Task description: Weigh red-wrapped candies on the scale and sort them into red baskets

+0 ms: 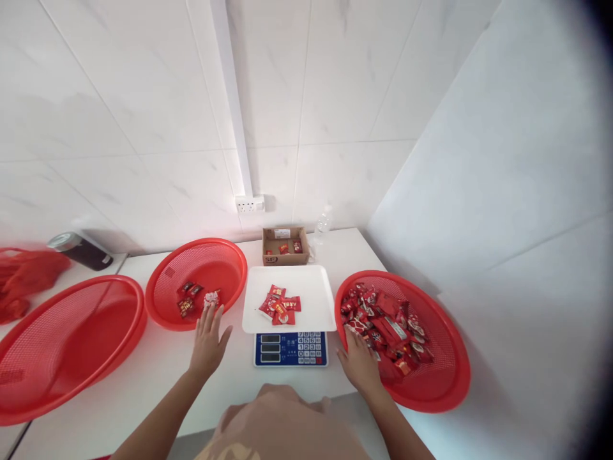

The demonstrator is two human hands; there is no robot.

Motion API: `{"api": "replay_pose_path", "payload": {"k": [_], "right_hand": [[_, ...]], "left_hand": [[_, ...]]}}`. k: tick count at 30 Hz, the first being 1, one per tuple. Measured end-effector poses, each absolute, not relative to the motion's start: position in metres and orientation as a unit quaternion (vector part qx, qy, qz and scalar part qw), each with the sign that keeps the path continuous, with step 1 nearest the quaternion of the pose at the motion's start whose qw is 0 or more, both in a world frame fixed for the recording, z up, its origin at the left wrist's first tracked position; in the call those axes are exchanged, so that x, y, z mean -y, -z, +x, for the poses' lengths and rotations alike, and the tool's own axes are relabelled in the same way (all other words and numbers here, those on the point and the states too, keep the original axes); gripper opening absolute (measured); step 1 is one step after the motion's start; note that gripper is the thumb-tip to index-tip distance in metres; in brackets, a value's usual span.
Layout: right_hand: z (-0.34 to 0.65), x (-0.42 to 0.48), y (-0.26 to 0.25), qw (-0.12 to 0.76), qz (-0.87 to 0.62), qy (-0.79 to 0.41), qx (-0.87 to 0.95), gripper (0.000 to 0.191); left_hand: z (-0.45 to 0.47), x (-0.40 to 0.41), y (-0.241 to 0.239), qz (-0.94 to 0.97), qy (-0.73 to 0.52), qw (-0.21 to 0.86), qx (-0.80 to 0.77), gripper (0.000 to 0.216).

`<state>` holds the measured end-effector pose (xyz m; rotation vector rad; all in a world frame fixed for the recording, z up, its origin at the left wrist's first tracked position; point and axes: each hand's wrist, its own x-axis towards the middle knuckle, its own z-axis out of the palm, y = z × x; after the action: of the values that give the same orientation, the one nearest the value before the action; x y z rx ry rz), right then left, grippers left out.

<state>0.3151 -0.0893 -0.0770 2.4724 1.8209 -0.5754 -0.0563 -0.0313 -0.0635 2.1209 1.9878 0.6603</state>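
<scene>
My left hand (209, 345) is open, its fingers stretched over the near rim of the middle red basket (160, 291). A few wrapped sweets (186, 306) lie in that basket, near the fingertips. My right hand (360, 363) reaches over the left rim of the right red basket (453, 361), thumb apart from the fingers. Its fingertips are beside a heap of red wrapped sweets (393, 329); whether they touch them I cannot tell. Between my hands stands a digital scale (291, 349). Several red sweet packets (282, 306) rest on its white tray (313, 294).
Behind the scale is a cardboard box (292, 259) with some packets, beside a clear plastic bottle (324, 219). Another red basket (108, 370) stands at the left. Further back lie a dark tumbler (83, 251) and red bags (29, 278). A wall socket (249, 204) is above the table.
</scene>
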Motion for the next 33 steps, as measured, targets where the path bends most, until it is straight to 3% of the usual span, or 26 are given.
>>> {"api": "replay_pose_path", "payload": {"k": [7, 33], "right_hand": [[0.314, 0.089, 0.08, 0.006, 0.785, 0.174, -0.595, 0.055], [0.31, 0.088, 0.067, 0.007, 0.795, 0.199, -0.573, 0.055]], "left_hand": [[-0.074, 0.042, 0.066, 0.64, -0.189, 0.069, -0.742, 0.057], [-0.057, 0.041, 0.082, 0.728, -0.098, 0.058, -0.676, 0.049]]}}
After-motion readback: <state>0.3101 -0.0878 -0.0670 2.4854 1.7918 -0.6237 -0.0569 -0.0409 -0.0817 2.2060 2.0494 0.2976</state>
